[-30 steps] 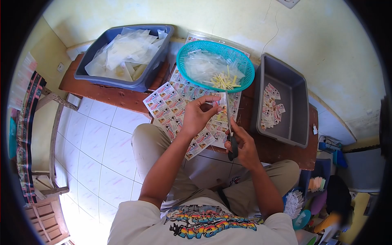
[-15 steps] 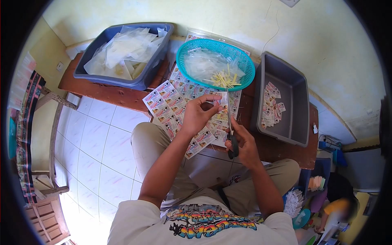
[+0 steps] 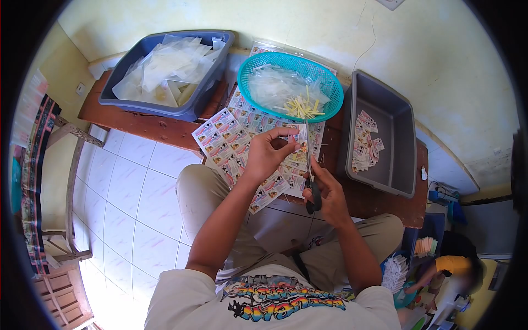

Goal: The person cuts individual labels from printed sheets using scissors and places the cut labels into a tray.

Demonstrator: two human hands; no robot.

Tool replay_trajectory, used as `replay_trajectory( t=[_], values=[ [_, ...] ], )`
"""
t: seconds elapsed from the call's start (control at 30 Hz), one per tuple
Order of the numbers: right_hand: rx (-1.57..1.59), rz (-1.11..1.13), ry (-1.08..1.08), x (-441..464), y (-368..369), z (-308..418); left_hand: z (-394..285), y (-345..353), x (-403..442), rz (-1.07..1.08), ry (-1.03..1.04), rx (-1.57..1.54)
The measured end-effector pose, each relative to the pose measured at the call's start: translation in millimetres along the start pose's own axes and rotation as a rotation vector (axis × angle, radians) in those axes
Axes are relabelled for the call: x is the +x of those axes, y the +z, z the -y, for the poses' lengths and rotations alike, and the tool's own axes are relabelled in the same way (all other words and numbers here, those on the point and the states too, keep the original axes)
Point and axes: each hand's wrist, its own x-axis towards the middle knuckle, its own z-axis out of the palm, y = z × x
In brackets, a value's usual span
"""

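Observation:
My left hand pinches a small printed label piece between thumb and fingers. In my right hand is a pair of scissors with black handles, its blades pointing away from me along the right side of the label piece. Beneath both hands lie printed label sheets, overlapping on the wooden bench and partly over its front edge. Cut labels lie loose inside the grey bin on the right.
A turquoise basket behind my hands holds clear plastic bags and pale yellow strips. On the left, a blue-grey tub is piled with plastic sheets. Another person is at the lower right, beside bundled sticks.
My hands, the label piece and the scissors stay almost in place. At the lower right, the other person has shifted, with an arm now stretched out to the left.

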Motion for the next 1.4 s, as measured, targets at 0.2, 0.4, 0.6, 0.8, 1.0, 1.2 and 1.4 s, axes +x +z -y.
replay_trajectory(
  t=[0.2,0.4,0.6,0.8,1.0,1.2,1.4],
  values=[
    [0.006,-0.001,-0.002,-0.4,0.6,-1.6,-2.5,-0.1,-0.9,0.003,-0.016,0.007],
    [0.01,0.0,-0.01,0.0,1.8,-1.2,-1.1,0.0,-0.2,0.004,-0.012,0.007],
    [0.032,-0.007,-0.003,-0.7,3.3,-0.9,-2.9,0.4,-0.5,0.0,-0.024,0.011],
    [0.032,-0.006,-0.015,-0.7,3.7,-4.5,0.7,0.8,0.2,-0.003,-0.009,0.001],
    [0.023,-0.004,-0.009,-0.5,3.3,-3.7,0.0,-0.2,0.4,0.002,-0.008,0.02],
    [0.013,-0.001,-0.029,0.7,2.4,-6.9,-0.4,1.2,0.0,-0.01,0.014,0.005],
    [0.033,0.001,-0.032,1.6,3.2,-6.7,0.9,-0.2,1.1,-0.008,0.004,0.017]
  ],
)
